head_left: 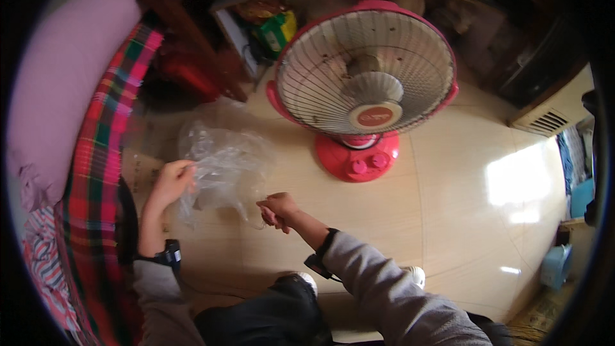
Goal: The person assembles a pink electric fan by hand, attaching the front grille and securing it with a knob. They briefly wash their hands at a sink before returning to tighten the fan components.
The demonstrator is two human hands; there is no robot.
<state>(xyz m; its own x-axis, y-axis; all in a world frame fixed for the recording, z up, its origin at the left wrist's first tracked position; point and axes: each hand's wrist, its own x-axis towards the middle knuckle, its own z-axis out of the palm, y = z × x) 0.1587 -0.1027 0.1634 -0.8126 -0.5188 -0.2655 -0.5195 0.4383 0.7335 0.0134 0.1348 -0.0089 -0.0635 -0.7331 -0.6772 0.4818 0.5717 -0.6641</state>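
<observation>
Between my two hands a large clear plastic bag (227, 163) hangs crumpled above the tiled floor. My left hand (174, 182) is closed on its left edge, fingers pinched around the thin film. At the bag's lower right corner, my right hand (278, 211) is closed on a gathered bit of the plastic. Just beyond the bag, to the right, stands a pink round fan-shaped heater (368, 70) with a wire grille. Its pink base (357, 157) carries two knobs and rests on the floor.
A plaid cloth (96, 154) and a purple bolster (70, 83) line the left side. Dark wooden furniture (192, 32) with a green and yellow packet (278, 31) stands behind. To the right are a vented beige box (548, 118) and a blue container (556, 266).
</observation>
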